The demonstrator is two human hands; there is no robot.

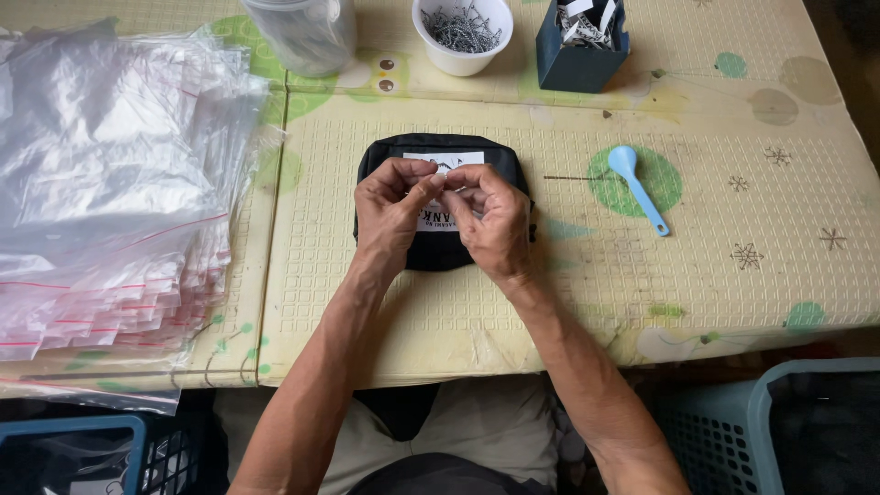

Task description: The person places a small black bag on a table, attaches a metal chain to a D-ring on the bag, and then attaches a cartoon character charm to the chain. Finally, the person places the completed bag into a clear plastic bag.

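Note:
My left hand (392, 209) and my right hand (490, 218) meet over a small black pouch (385, 158) with a white label that lies flat on the cream patterned mat (733, 275). The fingertips of both hands pinch something small and thin between them, perhaps a small clear bag or a few nails; it is too small to tell. A white cup (461, 32) full of small metal nails stands at the far edge, straight beyond the pouch.
A thick stack of clear zip bags (110, 183) with red strips covers the left side. A clear plastic container (307, 32) and a dark blue box (579, 41) of paper slips stand at the back. A light blue spoon (639, 188) lies right of the pouch. Plastic baskets (733, 431) sit below.

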